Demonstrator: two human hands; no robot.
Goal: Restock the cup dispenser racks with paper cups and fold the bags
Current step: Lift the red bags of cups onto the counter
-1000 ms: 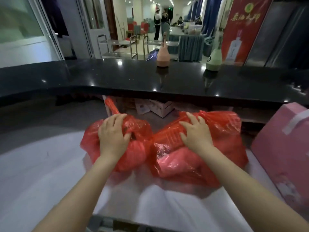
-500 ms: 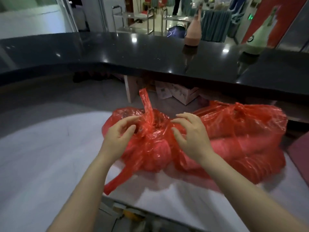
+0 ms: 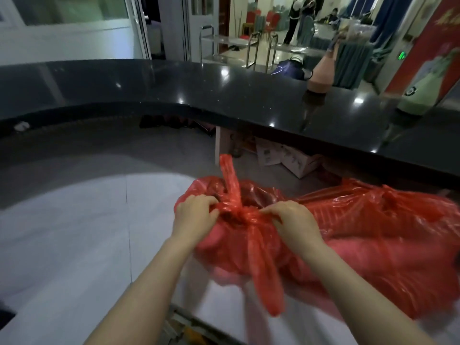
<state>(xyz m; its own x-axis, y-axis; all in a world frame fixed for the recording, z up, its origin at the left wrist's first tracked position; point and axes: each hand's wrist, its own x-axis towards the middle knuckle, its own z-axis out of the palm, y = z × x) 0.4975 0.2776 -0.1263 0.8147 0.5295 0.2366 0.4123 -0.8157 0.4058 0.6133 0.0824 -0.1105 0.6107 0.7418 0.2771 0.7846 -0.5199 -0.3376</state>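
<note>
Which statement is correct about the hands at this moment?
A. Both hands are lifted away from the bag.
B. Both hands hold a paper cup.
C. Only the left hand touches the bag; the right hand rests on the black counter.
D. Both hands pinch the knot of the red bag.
D: the left hand and right hand pinch the plastic at the knot of the red bag.
</note>
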